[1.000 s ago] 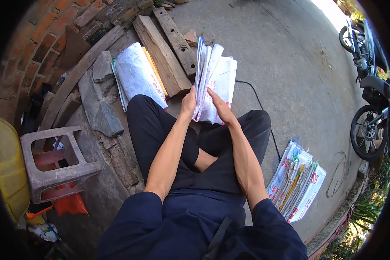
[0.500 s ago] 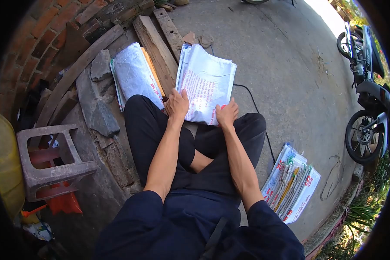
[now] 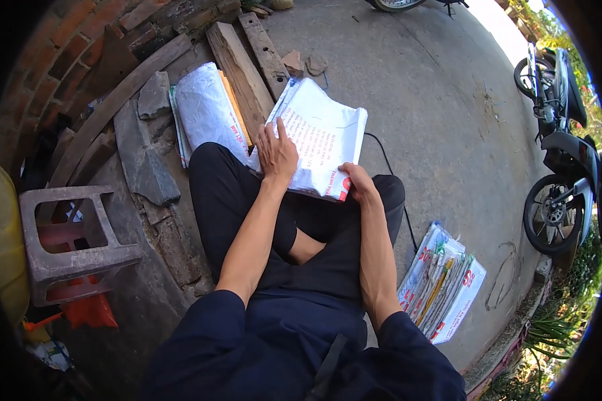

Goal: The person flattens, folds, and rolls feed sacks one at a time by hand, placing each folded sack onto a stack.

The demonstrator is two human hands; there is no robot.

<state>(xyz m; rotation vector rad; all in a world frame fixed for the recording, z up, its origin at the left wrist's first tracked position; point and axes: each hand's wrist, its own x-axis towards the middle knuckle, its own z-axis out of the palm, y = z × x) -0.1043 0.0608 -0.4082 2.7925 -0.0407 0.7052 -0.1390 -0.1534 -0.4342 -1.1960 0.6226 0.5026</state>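
A folded white woven sack (image 3: pixel 324 137) with red and orange print lies over my lap, its near edge just above my crossed legs. My left hand (image 3: pixel 277 154) rests on the sack's left side, fingers stretched out over the surface. At the lower right corner, my right hand (image 3: pixel 358 182) grips the sack, thumb on top and the other fingers hidden beneath. Left of my knee lies a pile of folded sacks (image 3: pixel 207 107), white with an orange one at its edge. Beside my right thigh sits a thicker stack of folded sacks (image 3: pixel 441 284).
Wooden planks (image 3: pixel 241 73) and broken stones (image 3: pixel 157 177) lie along the brick wall (image 3: pixel 67 53). A worn plastic stool (image 3: pixel 80 257) is tipped at the left. On the right a motorbike (image 3: pixel 562 160) stands on the concrete, and a dark cord (image 3: pixel 389 157) runs behind my right knee.
My left hand has slid up along the sack's left side and its fingers have straightened. The sack has tilted and shifted slightly down, its lower right corner still in my right hand.
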